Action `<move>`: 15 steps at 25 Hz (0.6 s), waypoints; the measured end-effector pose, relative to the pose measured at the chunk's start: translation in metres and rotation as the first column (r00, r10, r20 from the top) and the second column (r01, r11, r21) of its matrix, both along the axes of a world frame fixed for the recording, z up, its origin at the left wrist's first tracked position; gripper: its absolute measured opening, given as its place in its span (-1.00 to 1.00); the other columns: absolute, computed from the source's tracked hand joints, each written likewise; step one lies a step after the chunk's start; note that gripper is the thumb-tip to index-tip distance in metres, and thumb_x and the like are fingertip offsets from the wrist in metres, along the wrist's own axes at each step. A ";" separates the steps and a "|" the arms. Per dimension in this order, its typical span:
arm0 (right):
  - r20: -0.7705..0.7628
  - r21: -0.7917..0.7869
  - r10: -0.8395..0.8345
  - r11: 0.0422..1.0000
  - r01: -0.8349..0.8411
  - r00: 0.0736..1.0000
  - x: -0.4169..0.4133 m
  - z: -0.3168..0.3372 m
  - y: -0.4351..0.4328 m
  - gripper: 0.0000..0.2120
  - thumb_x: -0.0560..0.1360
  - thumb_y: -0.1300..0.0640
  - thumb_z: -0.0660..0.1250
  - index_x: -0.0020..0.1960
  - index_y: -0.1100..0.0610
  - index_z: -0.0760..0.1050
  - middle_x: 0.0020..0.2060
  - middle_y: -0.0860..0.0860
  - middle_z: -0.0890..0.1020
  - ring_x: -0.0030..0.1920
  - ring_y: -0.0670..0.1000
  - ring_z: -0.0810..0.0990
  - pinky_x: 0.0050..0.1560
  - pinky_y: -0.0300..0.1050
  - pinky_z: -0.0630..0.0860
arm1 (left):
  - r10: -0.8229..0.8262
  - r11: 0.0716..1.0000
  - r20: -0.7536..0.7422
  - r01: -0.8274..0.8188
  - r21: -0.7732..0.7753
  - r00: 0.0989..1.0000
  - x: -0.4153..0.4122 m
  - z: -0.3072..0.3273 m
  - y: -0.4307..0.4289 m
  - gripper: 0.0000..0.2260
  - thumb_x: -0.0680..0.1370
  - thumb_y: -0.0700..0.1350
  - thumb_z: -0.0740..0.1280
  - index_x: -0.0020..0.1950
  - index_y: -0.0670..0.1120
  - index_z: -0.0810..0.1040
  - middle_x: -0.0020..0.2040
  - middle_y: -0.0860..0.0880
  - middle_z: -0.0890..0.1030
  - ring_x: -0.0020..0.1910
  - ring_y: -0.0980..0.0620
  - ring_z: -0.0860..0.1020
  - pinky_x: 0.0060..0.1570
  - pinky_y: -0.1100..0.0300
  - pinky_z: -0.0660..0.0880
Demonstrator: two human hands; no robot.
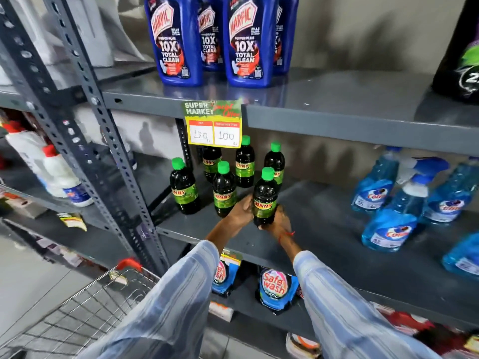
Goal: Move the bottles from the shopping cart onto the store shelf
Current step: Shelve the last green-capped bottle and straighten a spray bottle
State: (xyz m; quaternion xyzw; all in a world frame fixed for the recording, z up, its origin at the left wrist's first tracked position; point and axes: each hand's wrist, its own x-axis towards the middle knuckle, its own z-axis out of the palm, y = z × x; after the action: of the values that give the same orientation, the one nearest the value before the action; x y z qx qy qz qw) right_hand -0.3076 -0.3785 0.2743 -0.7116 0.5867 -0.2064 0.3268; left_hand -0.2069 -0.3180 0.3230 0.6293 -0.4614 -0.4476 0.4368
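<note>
a dark bottle with a green cap (265,200) is held upright between both hands at the front part of the grey middle shelf (324,229). the left hand (239,212) is curled against the bottle's left side, and the right hand (280,220) is wrapped around its lower right side and base; whether the base is touching the shelf cannot be told. five matching bottles (224,189) are stood just behind and to the left, below a yellow price tag (213,124). blue spray bottles (394,218) are seen well apart to the right. the wire shopping cart (85,312) is seen at lower left, beside the striped left sleeve (168,307).
</note>
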 end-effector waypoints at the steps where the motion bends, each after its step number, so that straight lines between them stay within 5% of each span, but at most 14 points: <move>1: 0.006 0.003 -0.004 1.000 0.004 1.000 0.003 -0.002 -0.004 -0.34 0.32 0.12 0.51 0.29 0.30 0.29 0.23 0.24 0.54 0.24 0.24 0.53 0.18 0.06 0.46 | 0.011 1.000 -0.007 -0.011 0.009 1.000 0.002 -0.003 -0.005 -0.46 0.53 -0.41 0.16 0.48 -0.14 0.15 0.46 -0.14 0.35 0.34 0.00 0.38 0.38 -0.02 0.30; 10: 0.069 0.024 0.001 1.000 -0.003 0.998 -0.003 0.000 0.000 -0.35 0.29 0.19 0.50 0.31 0.27 0.33 0.21 0.25 0.55 0.19 0.23 0.56 0.11 0.04 0.50 | 0.077 0.993 0.175 -0.091 0.072 0.982 -0.011 -0.025 -0.012 -0.33 0.46 -0.28 0.29 0.50 -0.20 0.05 0.45 -0.22 0.34 0.42 -0.13 0.34 0.43 -0.03 0.29; 15: -0.016 0.057 0.077 0.996 -0.076 0.997 -0.049 0.020 0.012 -0.47 0.36 0.18 0.46 0.27 0.28 0.39 0.21 0.25 0.57 0.20 0.20 0.55 0.13 -0.01 0.48 | 0.359 0.894 0.212 -0.400 0.202 0.909 -0.045 -0.022 -0.010 -0.69 0.51 -0.22 0.25 0.21 -0.34 0.48 0.20 -0.37 0.55 0.17 -0.30 0.54 0.16 -0.11 0.50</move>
State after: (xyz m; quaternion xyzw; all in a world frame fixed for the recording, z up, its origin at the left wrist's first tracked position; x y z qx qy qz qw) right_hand -0.3566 -0.3669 0.2947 -0.7259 0.5676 -0.1707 0.3489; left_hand -0.2516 -0.3281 0.3013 0.7913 -0.3071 -0.3509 0.3954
